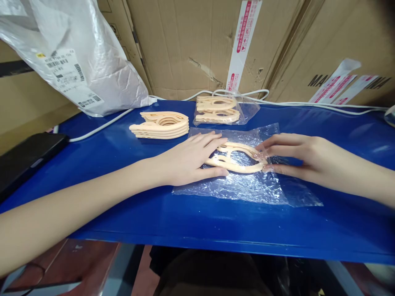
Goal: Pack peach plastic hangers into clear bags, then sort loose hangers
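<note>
A peach plastic folding hanger (239, 161) lies on or in a clear plastic bag (247, 185) on the blue table (197, 222). My left hand (188, 158) rests flat on the hanger's left end, fingers stretched out. My right hand (296, 158) touches its right end with fingertips on the bag's film, fingers extended. Whether the hanger is inside the bag or on top I cannot tell.
A stack of loose peach hangers (160, 124) sits behind my left hand. A bagged set of hangers (218, 110) lies further back. A large white plastic sack (77, 53), cardboard boxes (191, 41), a white cable (308, 105) and a black device (24, 158) border the table.
</note>
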A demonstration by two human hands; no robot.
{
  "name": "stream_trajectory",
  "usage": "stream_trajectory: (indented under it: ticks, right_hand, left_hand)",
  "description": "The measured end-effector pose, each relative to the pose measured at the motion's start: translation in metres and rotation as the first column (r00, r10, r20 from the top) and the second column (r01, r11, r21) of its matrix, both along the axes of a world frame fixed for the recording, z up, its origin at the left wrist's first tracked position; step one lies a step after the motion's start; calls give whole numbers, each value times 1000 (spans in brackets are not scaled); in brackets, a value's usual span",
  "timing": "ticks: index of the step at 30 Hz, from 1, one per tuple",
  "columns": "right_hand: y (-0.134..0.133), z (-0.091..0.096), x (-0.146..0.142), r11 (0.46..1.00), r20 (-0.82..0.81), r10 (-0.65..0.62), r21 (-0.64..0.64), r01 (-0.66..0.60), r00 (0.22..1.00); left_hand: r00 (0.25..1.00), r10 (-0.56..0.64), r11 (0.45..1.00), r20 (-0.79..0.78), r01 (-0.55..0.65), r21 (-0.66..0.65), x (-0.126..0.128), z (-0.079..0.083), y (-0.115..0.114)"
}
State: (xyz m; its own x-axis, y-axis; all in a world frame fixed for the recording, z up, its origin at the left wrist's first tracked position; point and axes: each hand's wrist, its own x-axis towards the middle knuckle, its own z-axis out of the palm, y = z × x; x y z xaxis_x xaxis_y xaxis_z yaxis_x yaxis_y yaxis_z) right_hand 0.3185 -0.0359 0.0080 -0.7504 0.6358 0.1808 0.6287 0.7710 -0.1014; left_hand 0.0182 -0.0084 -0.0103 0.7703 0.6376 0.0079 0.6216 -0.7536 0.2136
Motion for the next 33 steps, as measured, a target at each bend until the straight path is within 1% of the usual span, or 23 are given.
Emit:
stream_trajectory:
  ticks: [3, 6, 13, 17, 21, 27, 33]
  right_hand:
    - [-1, -3, -3, 999, -29, -3, 42, 4, 1000]
    - [-1, -5, -4, 999, -31, -9, 48, 10, 999]
    - [2, -7, -3, 1000, -55, -24, 1, 24, 998]
    - [1, -6, -4, 998, -39, -56, -42, 54, 998]
    - [1, -6, -5, 997, -41, -53, -55, 51, 998]
    - [2, -6, -4, 999, -60, -37, -35, 35, 998]
    - [1, -6, -4, 1000, -27, -19, -8, 18, 999]
  left_hand:
    - [1000, 3, 1000, -1, -3, -3, 0, 0, 0]
    - [1000, 7, 1000, -2, -7, -7, 0, 0, -1]
    - [1000, 12, 1000, -3, -12, -14, 2, 1, -1]
    - [1000, 5, 1000, 6, -5, -6, 1, 1, -1]
    - [1000, 6, 1000, 13, -6, -11, 0, 1, -2]
    - [1000, 5, 1000, 13, -5, -8, 0, 1, -1]
    - [1000, -3, 1000, 10, 3, 11, -1, 1, 0]
